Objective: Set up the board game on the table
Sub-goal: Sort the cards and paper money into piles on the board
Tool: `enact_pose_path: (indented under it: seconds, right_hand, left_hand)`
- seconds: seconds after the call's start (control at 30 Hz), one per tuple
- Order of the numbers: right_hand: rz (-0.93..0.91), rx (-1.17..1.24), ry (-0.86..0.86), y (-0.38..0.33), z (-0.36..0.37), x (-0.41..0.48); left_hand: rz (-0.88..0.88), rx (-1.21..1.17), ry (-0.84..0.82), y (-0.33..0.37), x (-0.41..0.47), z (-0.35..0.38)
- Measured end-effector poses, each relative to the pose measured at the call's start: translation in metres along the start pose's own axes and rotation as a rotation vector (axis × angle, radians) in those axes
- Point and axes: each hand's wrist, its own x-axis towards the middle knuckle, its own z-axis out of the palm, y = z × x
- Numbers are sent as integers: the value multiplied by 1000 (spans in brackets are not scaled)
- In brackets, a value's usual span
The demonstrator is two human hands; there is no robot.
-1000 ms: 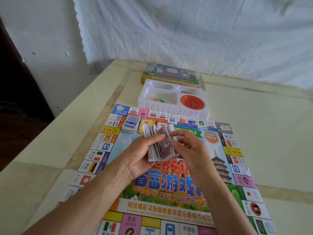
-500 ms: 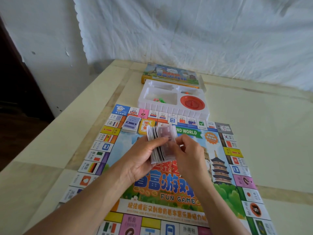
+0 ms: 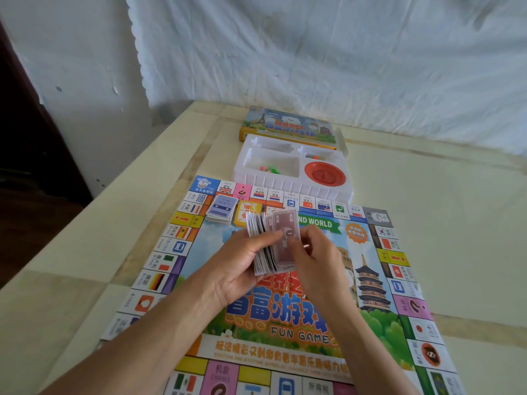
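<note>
Right hand (image 3: 316, 258) edged in, pinching banknote stack (image 3: 258, 232) in left hand (image 3: 236, 269).

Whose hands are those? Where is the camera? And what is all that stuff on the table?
There is no robot here. These are a person's two bare hands. The camera sits on the person's head and looks down, so you see what they see. The left hand grips a thick stack of paper play notes, and the right hand pinches the brownish top note. Under the hands lies the colourful printed game board on a pale beige table. On the board sits a pile of purple-backed cards. At the board's far edge stands a white plastic tray that holds a round red disc and small green and red pieces. Behind it lies the picture-covered game box.
</note>
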Motion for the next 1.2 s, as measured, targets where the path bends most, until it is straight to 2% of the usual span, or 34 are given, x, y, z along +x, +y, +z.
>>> enact_pose_path:
  seconds: [0.23,0.4,0.47,0.57,0.77,0.97,1.2]
  right_hand:
    - [-54,41,-114,2,5,-2]
    - [50,203,-228,-3,-3,-1]
    - [72,177,-260,-3,-5,-2]
    - [95,169,-267,-3,-4,-1]
    - [190,358,-262,-1,-13,2]
    - [250,416,-242,1,-14,3]
    - [166,240,-202,3,-5,1]
  left_hand:
    - [55,74,49,-2,-2,3]
    - [42,86,81,0,-1,3]
    - [41,116,99,-1,-1,2]
    - [34,148,111,-1,-1,1]
    - [-46,73,99,5,-1,-5]
    - [-85,35,86,7,0,-7]
    - [-45,100,93,3,1,-7]
